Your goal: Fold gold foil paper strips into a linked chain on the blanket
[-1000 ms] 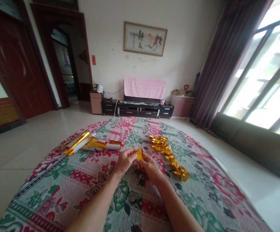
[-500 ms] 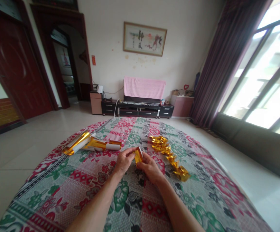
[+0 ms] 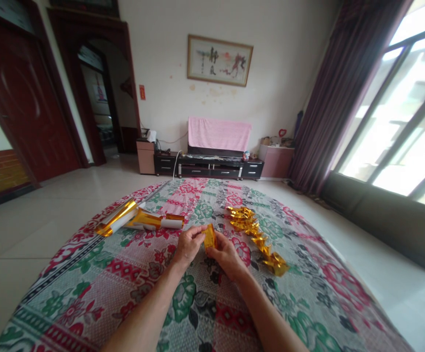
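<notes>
Gold foil piece [image 3: 209, 236]: one, small, held between my two hands near the middle of the table, its long side running away from me; whether it touches the cloth I cannot tell.
Left hand [image 3: 188, 247]: thumb and fingertips closed on the piece's left edge, toward its upper part.
Right hand [image 3: 227, 255]: gripping the same piece from the right, thumb over its lower face, fingers partly hidden behind.
Table [image 3: 98, 288]: round at its far edge, spread with a floral cloth in red, green, grey and white.
Gold and white rolled sheets [image 3: 154, 221]: beyond my left hand, toward the far left edge, overlapping, apart from my grip.
Shaped gold foil pieces [image 3: 254, 230]: a crowded row beyond and right of my right hand, slanting from near the far edge toward the right edge, untouched.
</notes>
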